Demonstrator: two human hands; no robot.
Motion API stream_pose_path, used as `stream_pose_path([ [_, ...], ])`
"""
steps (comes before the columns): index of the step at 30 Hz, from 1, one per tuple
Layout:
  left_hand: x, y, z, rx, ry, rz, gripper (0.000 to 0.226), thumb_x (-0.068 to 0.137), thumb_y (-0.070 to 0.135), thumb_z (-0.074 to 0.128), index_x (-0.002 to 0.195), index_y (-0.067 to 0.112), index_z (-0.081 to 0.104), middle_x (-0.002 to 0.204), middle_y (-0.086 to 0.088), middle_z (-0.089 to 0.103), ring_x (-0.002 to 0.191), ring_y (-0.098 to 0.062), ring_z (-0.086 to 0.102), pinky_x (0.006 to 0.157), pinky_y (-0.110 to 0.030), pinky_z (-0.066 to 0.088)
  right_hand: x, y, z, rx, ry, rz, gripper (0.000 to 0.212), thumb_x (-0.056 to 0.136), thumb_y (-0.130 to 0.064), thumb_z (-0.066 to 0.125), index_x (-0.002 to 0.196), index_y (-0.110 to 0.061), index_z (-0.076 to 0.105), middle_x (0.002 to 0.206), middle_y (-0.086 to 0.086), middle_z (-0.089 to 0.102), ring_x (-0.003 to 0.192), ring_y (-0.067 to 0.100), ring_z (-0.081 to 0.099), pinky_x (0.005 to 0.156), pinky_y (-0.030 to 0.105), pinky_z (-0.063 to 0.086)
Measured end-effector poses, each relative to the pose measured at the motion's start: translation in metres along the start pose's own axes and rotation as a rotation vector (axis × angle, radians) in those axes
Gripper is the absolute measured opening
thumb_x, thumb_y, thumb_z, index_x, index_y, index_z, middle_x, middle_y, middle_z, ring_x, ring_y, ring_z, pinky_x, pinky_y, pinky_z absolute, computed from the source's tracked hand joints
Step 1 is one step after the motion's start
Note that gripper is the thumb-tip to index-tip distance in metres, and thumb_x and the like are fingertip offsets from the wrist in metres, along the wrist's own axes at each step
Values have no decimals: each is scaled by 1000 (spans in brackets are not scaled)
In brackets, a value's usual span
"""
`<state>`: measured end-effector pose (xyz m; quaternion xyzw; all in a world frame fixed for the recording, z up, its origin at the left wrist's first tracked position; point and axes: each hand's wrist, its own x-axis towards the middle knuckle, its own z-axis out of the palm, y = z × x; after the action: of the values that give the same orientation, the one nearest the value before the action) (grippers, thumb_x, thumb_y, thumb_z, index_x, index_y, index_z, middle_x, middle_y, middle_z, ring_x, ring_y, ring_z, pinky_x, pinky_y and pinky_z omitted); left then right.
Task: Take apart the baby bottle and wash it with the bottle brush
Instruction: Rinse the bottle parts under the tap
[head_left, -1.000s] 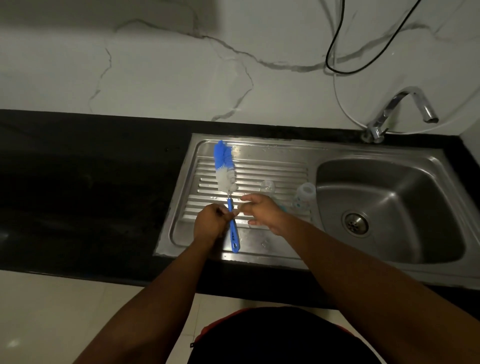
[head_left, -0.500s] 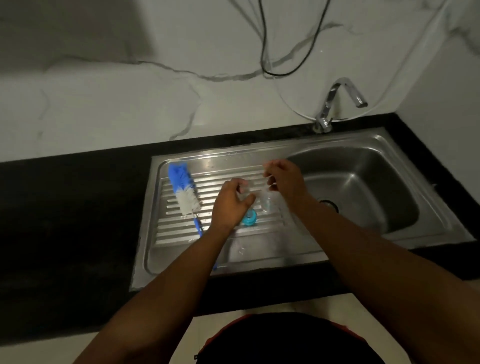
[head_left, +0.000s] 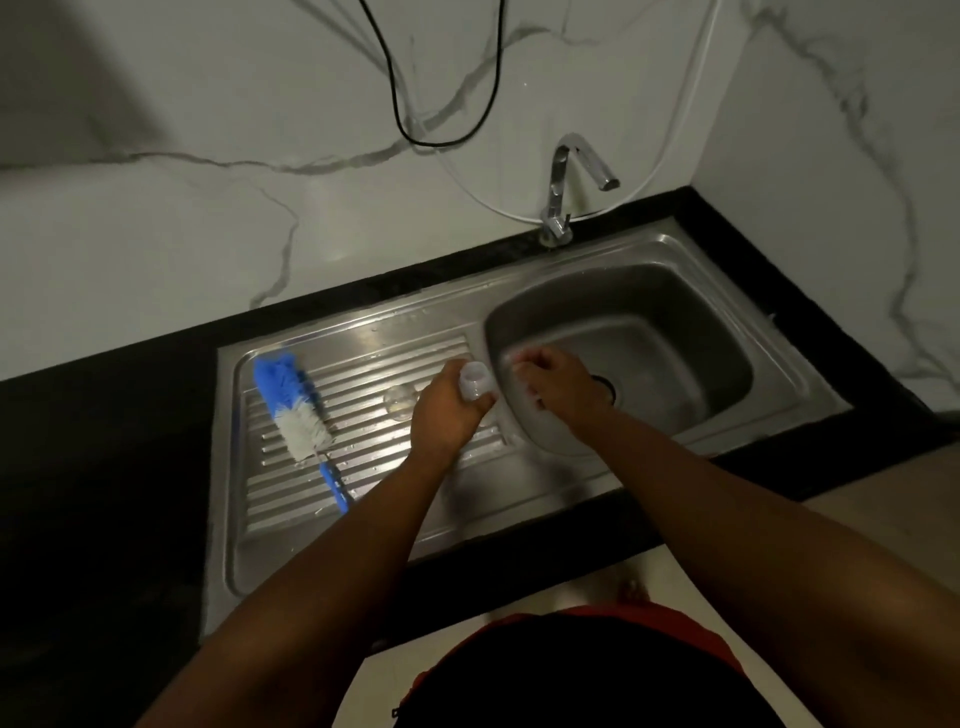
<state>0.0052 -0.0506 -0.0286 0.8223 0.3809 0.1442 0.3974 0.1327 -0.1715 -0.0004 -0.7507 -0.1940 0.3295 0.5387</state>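
Head view: the left hand (head_left: 447, 415) clamps its fingers round the clear plastic baby bottle (head_left: 475, 382) at the basin edge of the steel sink (head_left: 779, 374). Just right of it, the right hand (head_left: 558, 387) has bent fingers, too blurred to tell their grip. The blue-and-white bottle brush (head_left: 296, 410) lies well left of both.

Left hand (head_left: 445, 413) grips bottle (head_left: 475, 382) beside right hand (head_left: 557, 387); brush (head_left: 297, 411) lies on drainboard (head_left: 280, 493).

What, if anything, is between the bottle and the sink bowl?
Nothing visible. The left hand holds the bottle right at the bowl's left rim. Only the right hand is beside it, over the bowl. The brush lies off to the left on the drainboard.
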Motion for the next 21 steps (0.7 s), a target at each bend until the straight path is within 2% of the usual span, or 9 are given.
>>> stream_pose_path([
  [2,1,12,6,-39,12,-14,50,78,52,76,123,38,57,102,16,63,95,-14,66,82,-38,58,5,2,-7,-44,-27,-20,21,94,-17,63,114,-14,67,91,-2,67,76,9,61,56,17,47],
  [5,6,32,17,-90,19,-69,55,79,61,74,122,32,56,106,9,67,92,-13,67,80,-36,57,17,5,-19,-41,-70,-20,26,92,-20,66,117,-13,67,111,4,68,99,18,65,74,24,49],
  [9,14,61,35,-200,41,-199,51,81,71,64,100,24,63,89,2,72,79,-16,69,72,-36,58,26,0,-49,6,-198,56,35,95,-35,64,125,-16,64,121,7,67,111,24,65,95,40,52],
  [11,20,78,46,-305,-4,-239,45,88,64,61,82,20,67,69,3,70,64,-15,64,60,-30,52,27,-1,-69,-50,-293,86,40,93,-39,65,128,-21,60,120,4,67,110,22,65,95,42,52],
  [13,24,97,57,-363,-81,-275,46,93,59,58,77,18,68,61,4,66,53,-10,59,48,-21,44,29,0,-89,-104,-356,121,39,91,-39,66,127,-26,57,117,1,66,106,20,65,90,41,54],
  [15,31,110,71,-366,-156,-305,47,97,59,52,88,16,71,73,-1,71,50,-6,59,42,-16,41,37,2,-110,-178,-311,89,39,91,-35,67,126,-27,52,114,-2,64,101,17,64,84,37,55],
  [18,44,127,96,-341,-159,-335,45,96,65,47,94,24,65,90,-8,73,59,-14,62,48,-20,43,58,5,-146,-470,-65,-92,41,82,-46,69,116,-29,54,105,-9,64,93,14,64,82,38,55],
  [20,50,137,109,-317,-119,-325,39,96,64,49,99,27,62,95,-8,73,67,-19,64,53,-24,46,76,16,-170,-599,14,-78,46,74,-58,64,111,-30,57,99,-9,67,87,15,66,77,38,57],
  [21,55,142,116,-313,-100,-313,38,96,60,52,102,24,62,96,-9,73,69,-19,64,55,-25,46,87,24,-183,-641,-8,-30,55,69,-63,62,113,-31,58,100,-9,69,88,16,68,77,38,58],
])
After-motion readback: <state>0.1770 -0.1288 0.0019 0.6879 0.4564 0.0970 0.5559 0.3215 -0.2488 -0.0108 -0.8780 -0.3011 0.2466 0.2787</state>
